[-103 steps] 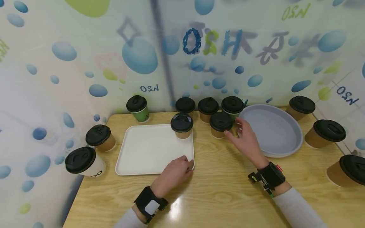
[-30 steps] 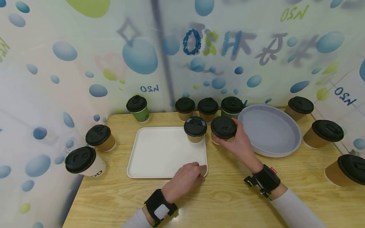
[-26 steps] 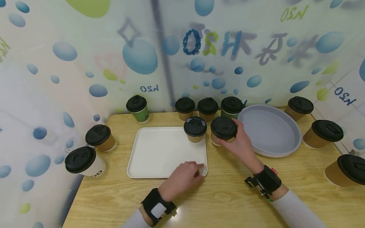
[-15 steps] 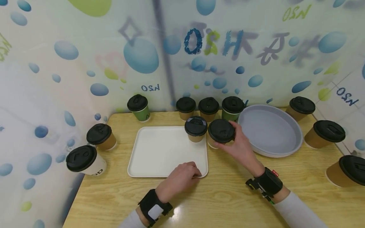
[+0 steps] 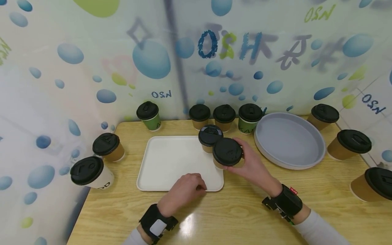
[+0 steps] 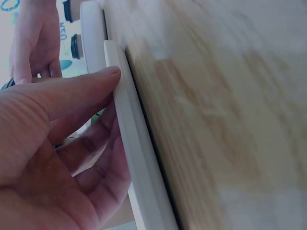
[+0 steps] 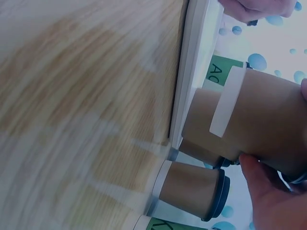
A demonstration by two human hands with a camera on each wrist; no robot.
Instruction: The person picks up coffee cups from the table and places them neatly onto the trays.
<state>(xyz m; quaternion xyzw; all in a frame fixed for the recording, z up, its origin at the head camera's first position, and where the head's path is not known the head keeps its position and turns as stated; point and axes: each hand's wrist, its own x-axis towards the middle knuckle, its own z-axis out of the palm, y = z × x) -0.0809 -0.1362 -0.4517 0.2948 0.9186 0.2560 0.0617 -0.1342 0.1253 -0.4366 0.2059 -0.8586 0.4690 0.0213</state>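
My right hand (image 5: 252,168) grips a brown paper coffee cup (image 5: 227,152) with a black lid, thumb on its near side. The cup is over the right part of a white rectangular tray (image 5: 174,163). In the right wrist view, the base of the held cup (image 7: 268,112) hangs apart from the tray. Just behind it, a smaller brown cup (image 5: 209,136) with a black lid stands at the tray's back right corner. At the tray's near edge, my left hand (image 5: 185,190) has its thumb and curled fingers on the rim (image 6: 132,124); part of the fingers is hidden behind it.
Along the back stand a green cup (image 5: 149,117), two brown cups and another green cup (image 5: 248,119). A round grey tray (image 5: 289,139) lies to the right, with brown cups (image 5: 349,144) beyond. A brown cup (image 5: 108,148) and a white cup (image 5: 92,173) stand at left.
My right hand took hold of the brown cup and has brought it left and nearer, over the tray. The tray shifted right earlier; since then my left hand has slid left along its near edge.
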